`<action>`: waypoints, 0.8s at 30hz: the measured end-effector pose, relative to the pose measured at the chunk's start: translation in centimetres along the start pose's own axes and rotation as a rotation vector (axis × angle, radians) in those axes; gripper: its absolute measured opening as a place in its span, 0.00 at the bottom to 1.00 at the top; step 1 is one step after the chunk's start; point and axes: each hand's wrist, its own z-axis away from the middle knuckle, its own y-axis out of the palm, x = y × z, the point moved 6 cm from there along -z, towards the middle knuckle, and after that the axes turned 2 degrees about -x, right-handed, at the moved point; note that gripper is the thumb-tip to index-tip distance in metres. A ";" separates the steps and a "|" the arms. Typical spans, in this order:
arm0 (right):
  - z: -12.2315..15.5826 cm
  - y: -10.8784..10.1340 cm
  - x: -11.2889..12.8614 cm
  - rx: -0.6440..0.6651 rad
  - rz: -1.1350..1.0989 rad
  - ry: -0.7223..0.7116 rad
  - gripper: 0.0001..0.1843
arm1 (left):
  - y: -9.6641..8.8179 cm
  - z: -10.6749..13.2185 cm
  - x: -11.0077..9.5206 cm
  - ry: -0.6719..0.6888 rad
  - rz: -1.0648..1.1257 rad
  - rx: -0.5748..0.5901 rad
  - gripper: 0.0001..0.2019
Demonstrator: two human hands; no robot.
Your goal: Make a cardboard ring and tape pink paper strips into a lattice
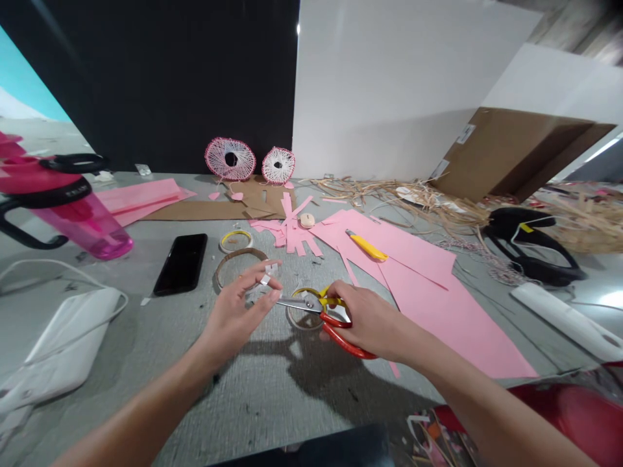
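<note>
Partly cropped below, a dark object [335, 449] lies nearest; beyond, a person's right hand [372, 318] wraps red-and-yellow scissors [310, 303], steel blades pointing left above a half-hidden tape roll [305, 327]. Small white pieces [265, 279] dot the left hand's [238, 311] fingers; whether these pinch anything is unclear. Pink paper [423, 305] lies farther right.

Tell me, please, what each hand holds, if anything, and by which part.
The right hand holds scissors by the handles; the left hand has small white pieces at its fingers, exact hold unclear.
</note>
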 end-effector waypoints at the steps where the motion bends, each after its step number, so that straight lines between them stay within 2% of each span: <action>1: 0.0 0.0 0.0 0.005 -0.009 0.003 0.19 | 0.0 0.0 0.1 0.004 -0.007 -0.001 0.08; 18: 0.0 0.0 0.1 -0.008 -0.043 0.005 0.17 | 0.3 0.1 0.1 0.008 -0.037 0.019 0.11; 24: 0.0 0.6 0.5 0.019 0.017 0.007 0.18 | 0.3 0.3 -0.2 -0.023 0.050 -0.039 0.11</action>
